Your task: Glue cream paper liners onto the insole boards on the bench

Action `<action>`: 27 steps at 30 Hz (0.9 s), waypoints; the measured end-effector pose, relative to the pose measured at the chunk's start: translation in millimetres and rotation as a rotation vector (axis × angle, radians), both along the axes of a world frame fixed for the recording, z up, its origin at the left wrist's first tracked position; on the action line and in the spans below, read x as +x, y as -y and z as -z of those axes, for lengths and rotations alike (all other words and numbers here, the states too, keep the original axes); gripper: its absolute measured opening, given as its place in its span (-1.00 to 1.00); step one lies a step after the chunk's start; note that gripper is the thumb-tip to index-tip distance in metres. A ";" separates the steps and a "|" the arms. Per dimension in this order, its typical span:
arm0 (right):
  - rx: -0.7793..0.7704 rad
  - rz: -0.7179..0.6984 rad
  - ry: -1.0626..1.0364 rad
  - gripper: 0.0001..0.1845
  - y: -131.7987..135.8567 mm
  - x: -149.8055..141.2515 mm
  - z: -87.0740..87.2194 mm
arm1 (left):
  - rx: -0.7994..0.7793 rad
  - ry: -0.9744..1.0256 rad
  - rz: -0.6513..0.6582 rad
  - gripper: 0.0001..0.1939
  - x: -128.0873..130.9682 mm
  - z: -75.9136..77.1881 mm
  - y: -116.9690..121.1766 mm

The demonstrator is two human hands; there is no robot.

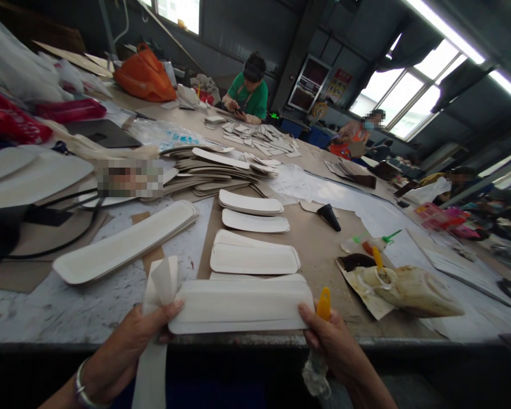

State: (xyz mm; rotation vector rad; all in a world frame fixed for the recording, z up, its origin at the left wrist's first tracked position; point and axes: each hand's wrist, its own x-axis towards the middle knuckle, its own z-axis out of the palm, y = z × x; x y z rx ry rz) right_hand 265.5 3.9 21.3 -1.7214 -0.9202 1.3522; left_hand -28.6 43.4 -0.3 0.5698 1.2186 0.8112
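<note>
Watching from afar, I have my left hand (147, 328) closed on the left end of a long white piece (242, 309) at the lower centre of the frame, with a loose white strip (150, 366) also in its grip, hanging below the table (106, 318) edge. My right hand (330, 335) is clamped on the piece's right end and also holds a yellow-handled tool (323, 304); white stacks (254, 259) lie just above the piece, and a stained plastic container (426, 291) rests at lower right.
</note>
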 end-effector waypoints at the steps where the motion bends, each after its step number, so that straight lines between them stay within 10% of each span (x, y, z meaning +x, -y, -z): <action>1: -0.003 0.008 -0.067 -0.48 1.1 -1.2 -0.3 | -0.034 0.075 -0.004 -0.62 -0.5 -0.5 -0.3; 17: -0.076 0.028 0.306 -0.43 -4.6 -4.2 15.1 | 0.046 0.067 -0.051 -0.63 3.0 11.5 -6.3; 27: -0.072 0.045 0.187 -0.45 -13.4 -0.8 19.3 | 0.011 -0.067 -0.039 -0.58 4.5 11.6 -13.3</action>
